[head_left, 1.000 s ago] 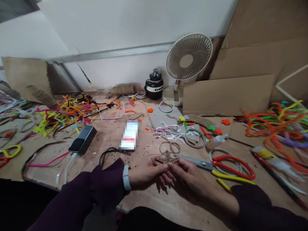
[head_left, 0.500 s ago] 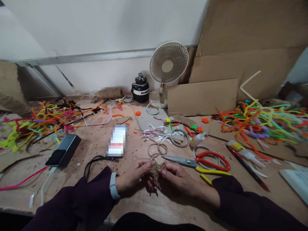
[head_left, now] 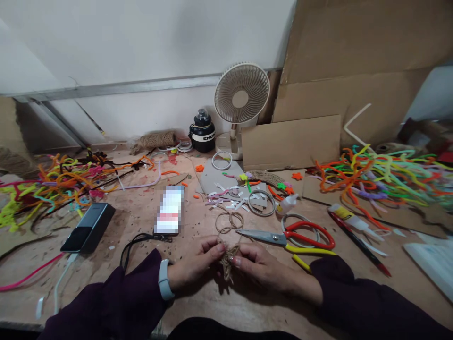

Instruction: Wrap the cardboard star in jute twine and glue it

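Observation:
Between my two hands is a small piece of knotted twine (head_left: 227, 270), brown and braided-looking, held just above the table. My left hand (head_left: 204, 259) pinches its left side between thumb and fingers. On the right side, my right hand (head_left: 257, 262) grips it with the thumb on top; the fingertips behind the piece are hidden. A loose loop of twine (head_left: 229, 222) runs from it and lies on the table beyond my fingers. Scissors (head_left: 265, 237) with red handles rest just past my right hand, blades pointing left.
A phone (head_left: 169, 210) and a power bank (head_left: 87, 229) lie to the left. Pipe cleaners are heaped at the left (head_left: 88, 177) and right (head_left: 368, 179). Behind stand a fan (head_left: 240, 97), a dark bottle (head_left: 202, 134) and a twine roll (head_left: 157, 140). A glue bottle (head_left: 287, 205) sits near metal rings (head_left: 262, 203).
My right thumb has shifted left and lower onto the knotted twine, and the piece looks more bunched between my fingers. The whole view has moved slightly.

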The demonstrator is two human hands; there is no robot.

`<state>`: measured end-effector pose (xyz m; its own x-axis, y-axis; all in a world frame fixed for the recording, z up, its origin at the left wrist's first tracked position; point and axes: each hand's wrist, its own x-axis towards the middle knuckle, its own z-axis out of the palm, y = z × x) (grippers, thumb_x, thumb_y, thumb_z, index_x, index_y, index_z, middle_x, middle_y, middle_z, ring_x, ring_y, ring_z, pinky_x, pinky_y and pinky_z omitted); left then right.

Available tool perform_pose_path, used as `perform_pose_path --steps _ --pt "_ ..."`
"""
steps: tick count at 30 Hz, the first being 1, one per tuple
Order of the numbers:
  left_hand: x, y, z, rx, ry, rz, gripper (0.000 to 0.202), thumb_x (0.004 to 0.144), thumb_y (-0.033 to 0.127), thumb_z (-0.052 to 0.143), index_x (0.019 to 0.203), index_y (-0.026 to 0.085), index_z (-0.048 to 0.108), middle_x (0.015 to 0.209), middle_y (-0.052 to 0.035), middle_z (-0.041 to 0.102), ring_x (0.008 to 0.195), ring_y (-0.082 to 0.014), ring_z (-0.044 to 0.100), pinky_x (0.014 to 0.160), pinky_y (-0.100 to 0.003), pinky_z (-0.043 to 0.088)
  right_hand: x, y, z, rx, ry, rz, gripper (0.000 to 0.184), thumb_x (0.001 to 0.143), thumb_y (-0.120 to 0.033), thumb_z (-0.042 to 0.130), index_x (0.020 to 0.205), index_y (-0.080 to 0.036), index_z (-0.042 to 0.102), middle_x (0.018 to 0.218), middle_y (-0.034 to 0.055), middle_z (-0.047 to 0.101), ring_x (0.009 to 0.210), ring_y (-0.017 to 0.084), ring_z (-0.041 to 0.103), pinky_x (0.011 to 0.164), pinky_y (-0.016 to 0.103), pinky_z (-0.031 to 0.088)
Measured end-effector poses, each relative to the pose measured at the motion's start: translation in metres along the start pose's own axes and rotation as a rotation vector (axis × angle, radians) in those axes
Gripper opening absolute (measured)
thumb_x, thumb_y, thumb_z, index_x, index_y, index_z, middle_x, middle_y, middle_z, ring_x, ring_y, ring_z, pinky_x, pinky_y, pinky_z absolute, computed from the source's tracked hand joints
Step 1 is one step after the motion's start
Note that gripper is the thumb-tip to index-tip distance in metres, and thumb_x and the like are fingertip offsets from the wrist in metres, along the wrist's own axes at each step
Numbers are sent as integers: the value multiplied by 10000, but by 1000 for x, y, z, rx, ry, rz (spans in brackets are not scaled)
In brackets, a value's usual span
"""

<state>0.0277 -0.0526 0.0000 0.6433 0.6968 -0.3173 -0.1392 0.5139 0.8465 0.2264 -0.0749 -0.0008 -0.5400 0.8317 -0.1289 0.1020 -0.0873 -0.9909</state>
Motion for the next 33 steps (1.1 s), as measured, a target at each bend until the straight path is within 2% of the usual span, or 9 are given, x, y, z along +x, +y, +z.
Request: perform_pose_path --steps 6,10,15,19,22,26,29,31,33 --pt "2 -2 0 52 24 1 549 733 641 774 732 138 555 590 13 575 479 -90 570 476 -191 457 1 2 0 17 -17 10 508 888 -636 557 824 -137 625 704 11 565 626 114 473 598 253 403" --pt "1 -1 4 -18 37 28 528 767 619 762 738 130 565 602 0 593 502 -87 580 502 -183 465 1 5 0 30 20 8 490 892 -627 555 820 -147 625 728 24 593 657 136 520 630 275 445" --pt "-1 -7 5 -134 -81 -60 514 799 626 731 882 140 584 655 -23 658 557 -131 664 557 -218 535 2 3 3 86 42 -14 474 901 -641 525 850 -179 616 771 43 635 702 179 612 685 327 504" --pt "0 -14 -1 -75 -63 -84 548 779 653 733 897 143 568 675 -40 689 524 -138 675 479 -194 514 2 -1 6 127 -18 -29 491 915 -659 483 850 -185 592 755 44 642 704 189 641 714 356 527" --pt "1 -15 -3 -72 -61 -72 518 827 641 691 893 142 567 668 -52 694 529 -151 685 471 -199 517 3 -3 8 93 -10 -38 509 917 -672 466 852 -186 602 758 47 643 717 194 640 711 360 532" --pt "1 -10 -2 -67 -41 -60 515 808 635 714 846 144 561 631 -46 687 506 -138 664 464 -190 505 4 -15 7 -11 15 -64 506 936 -652 436 840 -195 631 773 52 663 730 203 637 706 364 530" --pt "2 -1 1 -94 -6 -69 514 783 625 743 858 149 563 634 -35 688 504 -127 651 485 -199 514 -2 -39 -8 -127 49 -88 495 909 -669 473 835 -221 669 805 52 683 723 204 625 672 362 518" --pt "4 6 1 -102 49 -55 523 764 624 760 872 152 562 662 -38 698 526 -136 665 479 -197 508 -12 -61 -33 -223 142 -87 458 884 -683 511 811 -269 694 669 27 633 603 181 562 560 332 470" --pt "6 14 0 -68 128 -14 530 758 628 763 817 146 550 684 -53 706 561 -139 685 476 -173 489 -22 -82 -70 -352 421 -103 446 893 -664 519 797 -261 685 604 18 589 559 165 548 553 323 448"
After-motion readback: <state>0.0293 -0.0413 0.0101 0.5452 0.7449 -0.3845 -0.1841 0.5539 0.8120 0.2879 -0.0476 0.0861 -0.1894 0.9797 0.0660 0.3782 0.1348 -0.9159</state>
